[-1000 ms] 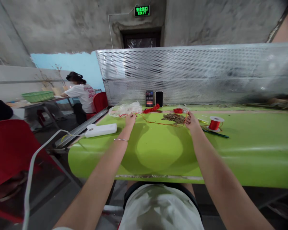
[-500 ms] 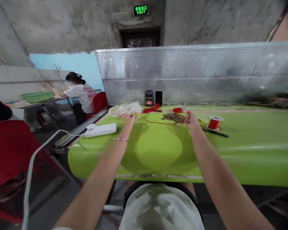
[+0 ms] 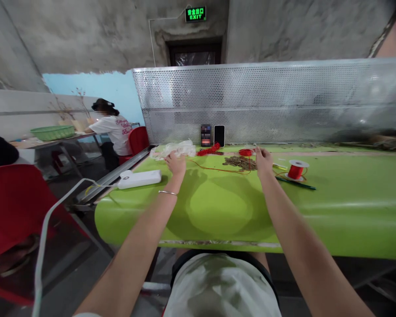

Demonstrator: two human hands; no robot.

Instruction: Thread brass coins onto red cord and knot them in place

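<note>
My left hand [image 3: 176, 164] is over the near edge of a crumpled clear plastic bag [image 3: 185, 147], with its fingers partly spread and no grip visible. My right hand [image 3: 264, 160] has thumb and fingers pinched together beside a small red bundle [image 3: 245, 152]; a red cord appears to be in this pinch. The thin red cord [image 3: 214, 169] runs slackly across the green tabletop between the hands. Behind it lies a heap of dull brown coin-like discs [image 3: 239, 163], just left of my right hand. A hank of red cord [image 3: 209, 150] is farther back.
Right of my right hand stand a spool of red cord [image 3: 296, 170] and a dark green pen [image 3: 297, 183]. A white power bank [image 3: 139, 179] with a cable is at left. Two phones [image 3: 219, 136] lean on the perforated metal screen [image 3: 267, 101]. A person [image 3: 112, 130] sits at another table.
My left hand has turned and moved slightly left, onto the plastic bag, off the cord. My right hand has risen a little toward the back. The cord hangs slacker.
</note>
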